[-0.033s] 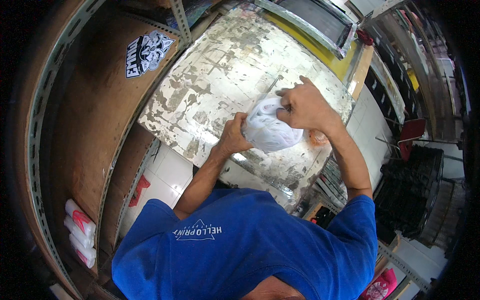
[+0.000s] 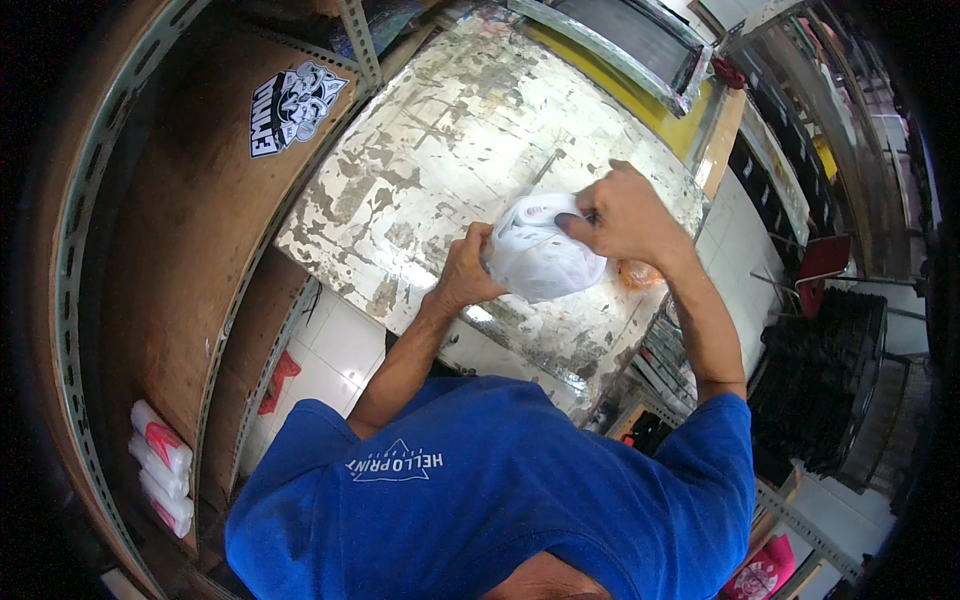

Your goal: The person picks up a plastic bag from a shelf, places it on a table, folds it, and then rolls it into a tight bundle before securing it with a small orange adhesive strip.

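A rounded white bundle in thin clear plastic sits on the worn table in front of me, and a rolled fold shows at its top. My left hand is closed round its left side, with the fingers partly hidden behind it. At the upper right edge of the bundle, my right hand has its thumb against the plastic and its other fingers curled in. A small orange item, shiny on top, lies right of the bundle, below my right wrist. Beyond the bundle lies a thin dark stick-like thing.
A framed screen rests on a yellow board at the table's far side. To the left stands a brown shelf with a metal edge, holding several white plastic rolls. Dark stacked items and a red chair are at right.
My right hand has shifted slightly to the right, and more of the bundle's rolled top shows. The left hand stays in place on the bundle.
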Action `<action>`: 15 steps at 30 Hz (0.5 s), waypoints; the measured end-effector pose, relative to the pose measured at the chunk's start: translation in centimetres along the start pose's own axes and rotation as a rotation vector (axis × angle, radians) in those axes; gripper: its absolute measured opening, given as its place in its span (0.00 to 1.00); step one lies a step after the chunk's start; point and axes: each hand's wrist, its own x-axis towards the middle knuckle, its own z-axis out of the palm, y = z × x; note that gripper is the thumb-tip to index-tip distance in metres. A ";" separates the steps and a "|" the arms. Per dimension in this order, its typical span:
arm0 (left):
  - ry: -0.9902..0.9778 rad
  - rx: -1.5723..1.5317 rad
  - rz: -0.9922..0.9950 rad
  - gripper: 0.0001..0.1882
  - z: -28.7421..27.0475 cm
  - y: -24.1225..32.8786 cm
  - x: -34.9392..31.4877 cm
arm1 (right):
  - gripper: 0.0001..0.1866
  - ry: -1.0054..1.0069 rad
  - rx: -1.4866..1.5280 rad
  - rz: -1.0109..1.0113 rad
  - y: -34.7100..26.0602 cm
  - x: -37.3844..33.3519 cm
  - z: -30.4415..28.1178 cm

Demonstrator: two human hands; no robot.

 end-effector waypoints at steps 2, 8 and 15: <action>0.012 -0.013 -0.003 0.44 0.2 -0.1 0.1 | 0.20 0.021 0.000 0.031 1.0 -1.5 0.0; 0.025 -0.064 -0.001 0.43 0.4 0.0 1.0 | 0.18 0.202 0.505 -0.160 2.2 -6.8 3.4; 0.021 -0.121 -0.051 0.40 0.2 1.5 1.5 | 0.17 0.841 0.275 -0.121 -1.2 -7.1 11.3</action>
